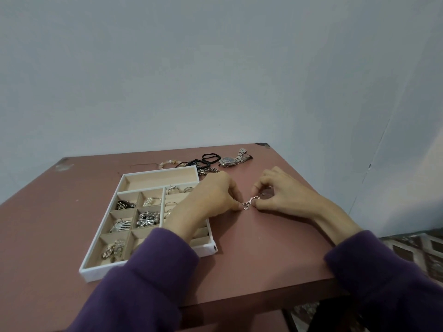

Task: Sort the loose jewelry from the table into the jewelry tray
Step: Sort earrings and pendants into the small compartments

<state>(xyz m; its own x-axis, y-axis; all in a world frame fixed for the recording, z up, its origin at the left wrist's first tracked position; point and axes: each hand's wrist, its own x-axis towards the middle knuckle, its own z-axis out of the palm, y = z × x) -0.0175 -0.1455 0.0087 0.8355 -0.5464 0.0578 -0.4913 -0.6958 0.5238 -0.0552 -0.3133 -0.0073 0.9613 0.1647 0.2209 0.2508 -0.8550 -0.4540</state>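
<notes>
Several compartments of the jewelry tray [96,271] hold pieces. There are brooches [146,219] and pearls [149,201] in the small squares on its left half, and rings [173,189] in the slotted rows on its right. The long compartment along the tray's far edge looks bare.

Piece in hand: a small pinkish chain piece [249,204], low over the table [251,259] just right of the tray and outside it. The left hand [211,197] reaches across the tray's right side, thumb and fingertips pinched on one end. The right hand [280,192] pinches the other end, its other fingers curled. Both grip it. This looks like untangling or fastening, but I cannot tell which.

Loose beyond the tray's far right corner:
- a metal watch [231,160]
- black bands [211,157]
- a link bracelet [208,170], just beside the corner
- a pale beaded bracelet [169,163], just past the far edge

A thin dark line [143,165] past the far edge could be a fine chain, but it is too faint to say.

Judgement: probably past halfway. The small items are sorted and the bulkier wrist pieces remain. The bare long compartment seems meant for them. The left wrist hides part of the ring rows, so the count there is uncertain.
</notes>
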